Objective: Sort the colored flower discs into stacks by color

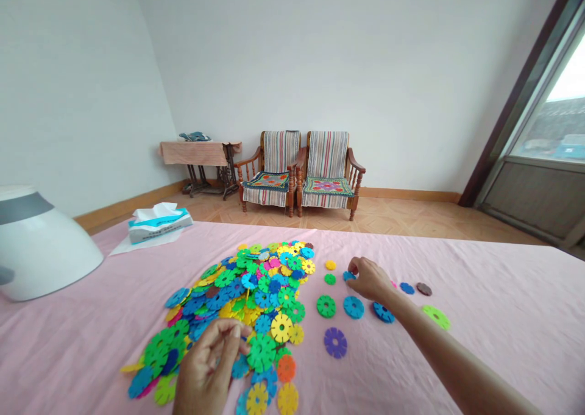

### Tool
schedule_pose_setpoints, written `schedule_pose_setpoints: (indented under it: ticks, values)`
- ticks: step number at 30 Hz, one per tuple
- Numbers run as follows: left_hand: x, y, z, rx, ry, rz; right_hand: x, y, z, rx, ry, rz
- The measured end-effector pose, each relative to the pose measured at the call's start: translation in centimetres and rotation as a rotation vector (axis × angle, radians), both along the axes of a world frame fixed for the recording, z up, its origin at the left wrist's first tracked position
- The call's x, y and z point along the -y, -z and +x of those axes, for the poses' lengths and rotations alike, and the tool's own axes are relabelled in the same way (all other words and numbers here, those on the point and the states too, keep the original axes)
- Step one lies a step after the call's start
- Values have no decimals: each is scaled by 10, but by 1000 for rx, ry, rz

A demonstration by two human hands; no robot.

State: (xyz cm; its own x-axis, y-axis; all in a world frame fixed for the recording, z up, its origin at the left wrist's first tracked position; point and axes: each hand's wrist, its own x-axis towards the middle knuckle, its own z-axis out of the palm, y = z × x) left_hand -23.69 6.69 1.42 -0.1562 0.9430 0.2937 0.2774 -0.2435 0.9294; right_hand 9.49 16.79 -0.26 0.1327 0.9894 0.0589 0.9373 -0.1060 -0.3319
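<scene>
A pile of colourful snowflake discs (247, 299) lies on the pink tablecloth (493, 305). My left hand (208, 366) hovers over the pile's near edge, fingers curled in a pinch; what they hold is hidden. My right hand (369, 279) reaches out to the right of the pile and its fingertips close on a small blue disc (348, 275). Around it lie single discs: yellow (329, 265), small green (329, 278), larger green (326, 306), blue (353, 307), purple (335, 342), another blue (382, 312).
A tissue pack (158, 222) sits at the table's far left. A white rounded appliance (39, 244) stands at the left edge. Light green (436, 316), brown (423, 289) and blue (406, 288) discs lie further right. Two wooden armchairs (301, 171) and a sewing table (201, 156) stand beyond.
</scene>
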Motion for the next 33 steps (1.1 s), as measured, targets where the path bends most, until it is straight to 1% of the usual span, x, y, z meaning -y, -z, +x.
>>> schedule_pose_setpoints:
  ticks: [7, 16, 21, 23, 26, 30, 33]
  values:
    - [1, 2, -2, -9, 15, 12, 2, -5, 0, 20, 19, 0]
    - [1, 2, -2, -1, 16, 2, 4, -3, -3, 13, 19, -2]
    - [0, 2, -2, 19, 3, -4, 11, -13, -9, -32, -11, 59]
    - [1, 0, -1, 34, -10, -1, 15, -18, -18, -65, -52, 95]
    - [0, -2, 0, 79, -40, 2, 25, -24, -41, -117, -133, 142]
    - [-1, -3, 0, 128, -64, -21, 43, -24, -81, -173, -244, 178]
    - [-4, -2, -1, 169, -73, -36, 55, -22, -107, -218, -302, 193]
